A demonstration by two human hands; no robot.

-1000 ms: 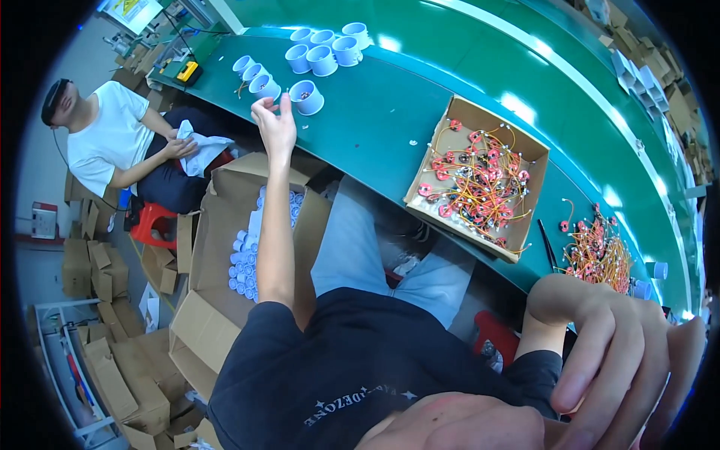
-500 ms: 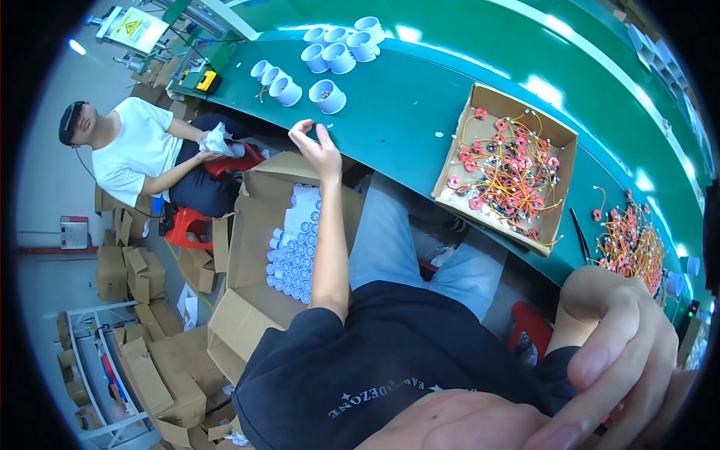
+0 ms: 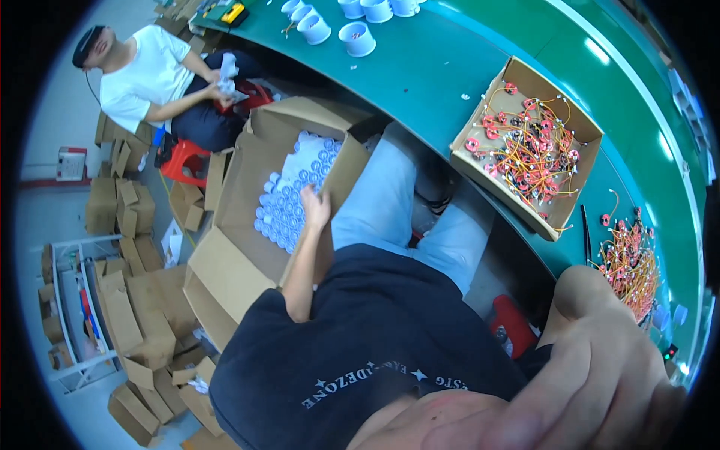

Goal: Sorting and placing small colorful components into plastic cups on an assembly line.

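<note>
A green counter (image 3: 405, 97) is running diagonally across the upper right, its edge curving in the fisheye view, and is carrying a cardboard tray (image 3: 499, 186) of red discs with orange wires (image 3: 529, 142), a loose heap of similar wired discs (image 3: 630, 266) and a slim black tool (image 3: 586, 234). Cardboard boxes (image 3: 146, 311) and a white metal rack (image 3: 85, 375) are crowding the floor at the left, where a co-worker (image 3: 139, 79) in a white shirt is sitting on a red stool (image 3: 182, 163), holding crumpled white material (image 3: 228, 79).

Beside the wearer's legs, an open carton (image 3: 251, 161) is holding packed pale blue cups (image 3: 279, 217). Most are turning a round end up toward the camera, their axes pointing down into the carton. The counter cups (image 3: 357, 41) are standing upright, mouths facing up.

The left hand (image 3: 316, 207) is hanging over the packed cups and covering some, its thumb and fingers leaving a narrow gap; whether they are touching a cup, one cannot tell. The right hand (image 3: 600, 356) is looming near the camera, its fingers blurring toward the lower edge, their grip impossible to tell. The top edge is cutting off the farther counter cups.
</note>
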